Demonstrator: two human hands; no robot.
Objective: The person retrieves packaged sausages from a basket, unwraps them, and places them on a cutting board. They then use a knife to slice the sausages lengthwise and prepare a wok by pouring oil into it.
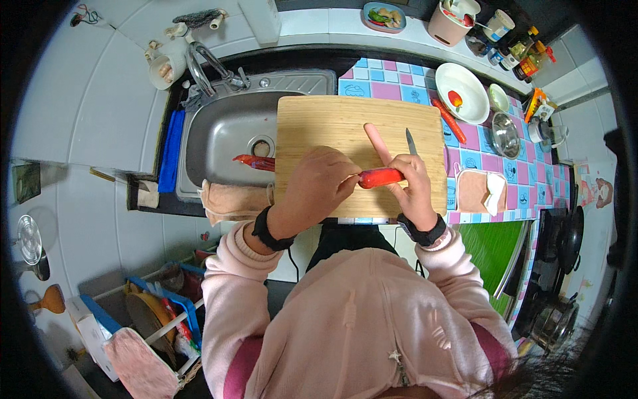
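Above a wooden cutting board (319, 117), my left hand (319, 184) pinches one end of a red-wrapped sausage (380, 177). The other end is held by the fingers of my right hand (412, 182). A peeled pink sausage (377, 141) extends up and to the left from beside my right fingers; how it is held there is partly hidden. Just above my right hand, a knife blade (410, 141) shows, its handle out of sight behind the hand. An empty-looking red wrapper (255, 162) hangs over the sink at the board's left edge.
The steel sink (224, 129) and faucet (204, 67) are on the left. Right of the board lie another red-wrapped sausage (449, 121), a white bowl (473, 99) holding a small red and yellow item, a glass bowl (505, 134) and a folded cloth (473, 192). Bottles (521, 52) line the back ledge.
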